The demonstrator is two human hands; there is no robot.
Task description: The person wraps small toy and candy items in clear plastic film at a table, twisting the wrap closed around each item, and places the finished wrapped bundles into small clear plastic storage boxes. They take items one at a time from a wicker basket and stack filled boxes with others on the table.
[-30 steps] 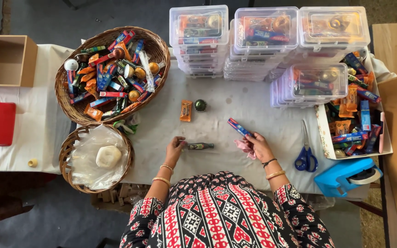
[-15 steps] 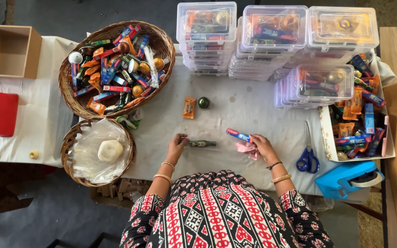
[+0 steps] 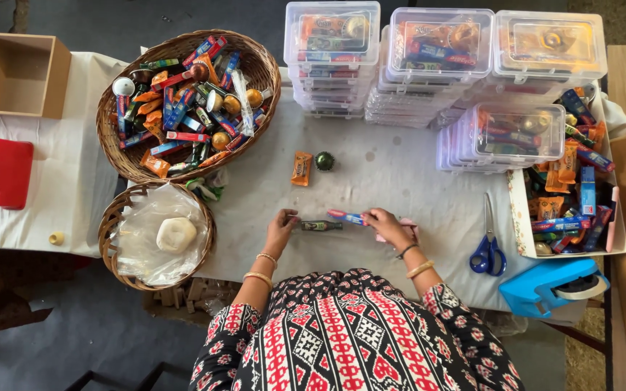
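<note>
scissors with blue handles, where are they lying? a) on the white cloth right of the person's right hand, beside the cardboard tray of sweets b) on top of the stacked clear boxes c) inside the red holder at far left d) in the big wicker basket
a: the scissors lie flat on the white cloth, to the right of the right hand and just left of the cardboard tray, handles toward the person.

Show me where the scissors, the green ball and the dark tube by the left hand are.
scissors (image 3: 488,239): head view, on the blades just above the blue handles.
green ball (image 3: 324,161): head view, middle of the ball.
dark tube (image 3: 321,226): head view, middle of the tube.
left hand (image 3: 282,224): head view, back of the hand.
</note>
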